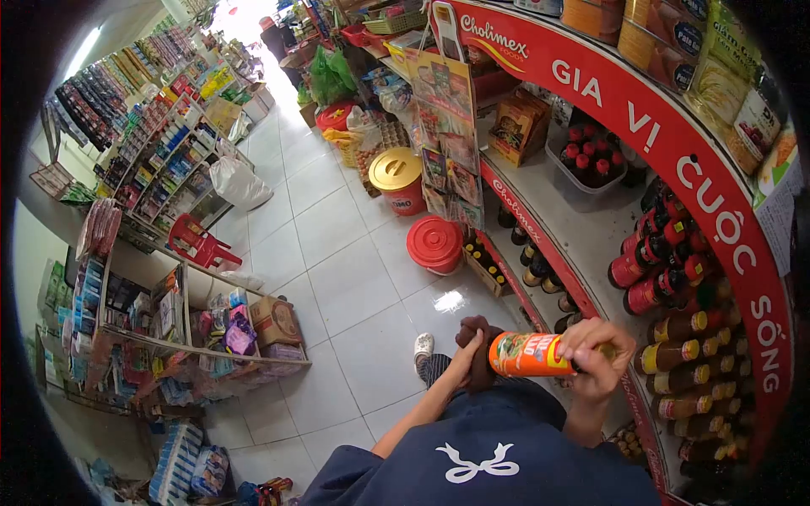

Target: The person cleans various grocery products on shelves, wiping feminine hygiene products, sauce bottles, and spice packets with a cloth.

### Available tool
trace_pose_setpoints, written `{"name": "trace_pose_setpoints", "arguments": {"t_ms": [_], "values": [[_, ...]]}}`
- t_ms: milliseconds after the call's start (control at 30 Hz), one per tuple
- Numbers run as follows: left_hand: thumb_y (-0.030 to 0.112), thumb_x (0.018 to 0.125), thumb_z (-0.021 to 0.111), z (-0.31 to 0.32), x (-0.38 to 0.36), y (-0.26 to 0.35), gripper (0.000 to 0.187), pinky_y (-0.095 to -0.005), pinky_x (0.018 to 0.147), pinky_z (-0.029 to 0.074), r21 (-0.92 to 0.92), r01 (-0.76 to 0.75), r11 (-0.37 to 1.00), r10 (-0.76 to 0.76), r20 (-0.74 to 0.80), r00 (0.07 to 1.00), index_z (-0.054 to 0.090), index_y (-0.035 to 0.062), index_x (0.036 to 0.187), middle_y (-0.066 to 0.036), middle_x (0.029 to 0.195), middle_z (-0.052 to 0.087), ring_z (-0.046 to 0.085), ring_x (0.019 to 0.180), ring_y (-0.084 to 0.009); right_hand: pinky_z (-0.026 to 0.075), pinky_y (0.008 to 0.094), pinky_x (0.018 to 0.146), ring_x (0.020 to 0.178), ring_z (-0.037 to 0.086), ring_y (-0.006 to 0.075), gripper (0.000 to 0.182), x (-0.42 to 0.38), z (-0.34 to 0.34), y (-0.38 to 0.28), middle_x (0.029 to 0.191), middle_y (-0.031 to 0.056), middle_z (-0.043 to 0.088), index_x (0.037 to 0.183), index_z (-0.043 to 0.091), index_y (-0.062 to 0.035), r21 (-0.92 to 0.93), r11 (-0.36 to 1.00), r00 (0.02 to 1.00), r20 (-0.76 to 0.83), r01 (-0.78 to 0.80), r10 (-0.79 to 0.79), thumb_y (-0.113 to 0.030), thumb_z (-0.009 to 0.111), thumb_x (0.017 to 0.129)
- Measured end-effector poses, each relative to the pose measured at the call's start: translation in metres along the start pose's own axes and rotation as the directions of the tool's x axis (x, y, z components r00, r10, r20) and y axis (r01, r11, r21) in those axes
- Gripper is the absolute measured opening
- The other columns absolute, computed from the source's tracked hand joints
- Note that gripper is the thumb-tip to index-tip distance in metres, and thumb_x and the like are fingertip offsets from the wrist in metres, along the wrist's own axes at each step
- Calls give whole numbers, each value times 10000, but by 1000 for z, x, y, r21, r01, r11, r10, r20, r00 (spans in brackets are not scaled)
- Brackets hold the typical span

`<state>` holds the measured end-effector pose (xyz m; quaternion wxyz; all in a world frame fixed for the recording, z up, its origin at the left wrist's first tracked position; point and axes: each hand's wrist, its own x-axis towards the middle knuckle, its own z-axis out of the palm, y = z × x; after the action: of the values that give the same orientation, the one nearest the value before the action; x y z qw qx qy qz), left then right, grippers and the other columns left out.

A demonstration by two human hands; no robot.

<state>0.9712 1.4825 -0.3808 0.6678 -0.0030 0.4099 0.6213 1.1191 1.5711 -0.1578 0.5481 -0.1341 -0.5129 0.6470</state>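
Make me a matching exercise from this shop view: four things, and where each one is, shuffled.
Things:
1. Brown cloth
2. Red-lidded bucket
3. Orange-labelled container
4. Red-capped bottles

Places:
A. On the tiled floor
B. In the right hand
C. Inside a plastic tub
D. In the left hand

Right pairs: 1-D, 2-A, 3-B, 4-C

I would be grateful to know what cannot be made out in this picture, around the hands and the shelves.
Orange container: head view, one end covered by the right hand.
Left hand: head view, some fingers hidden by the dark brown cloth.
Yellow-capped bottles: head view, label print too small.
Upper-shelf tin: head view, cut off by the top edge.
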Motion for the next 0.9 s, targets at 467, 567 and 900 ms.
{"name": "trace_pose_setpoints", "arguments": {"t_ms": [467, 567, 900], "values": [[437, 802, 471, -16, 20, -44, 503, -297, 816, 398, 257, 156, 954, -190, 113, 975, 429, 29, 1093, -106, 1020, 504, 483, 960, -158, 412, 243, 535, 562, 549, 154, 90, -3, 25, 5, 615, 76, 563, 649, 549, -12, -464, 872, 794, 467, -154, 389, -47, 631, 643], [423, 803, 468, -14, 20, -44, 482, -300, 813, 401, 261, 160, 952, -199, 129, 972, 433, 31, 1080, -105, 1011, 505, 485, 954, -160, 418, 255, 563, 591, 564, 172, 114, -7, 26, 7, 635, 81, 576, 680, 567, -20, -453, 887, 791, 509, -90, 340, -77, 657, 639], [379, 805, 460, -15, 17, -38, 412, -307, 802, 411, 240, 160, 958, -198, 143, 970, 447, 37, 1036, -102, 983, 506, 491, 935, -167, 439, 269, 672, 731, 578, 188, 326, -8, 46, 32, 795, 79, 597, 868, 581, -21, -345, 936, 635, 739, 66, 227, -200, 717, 632]]}}
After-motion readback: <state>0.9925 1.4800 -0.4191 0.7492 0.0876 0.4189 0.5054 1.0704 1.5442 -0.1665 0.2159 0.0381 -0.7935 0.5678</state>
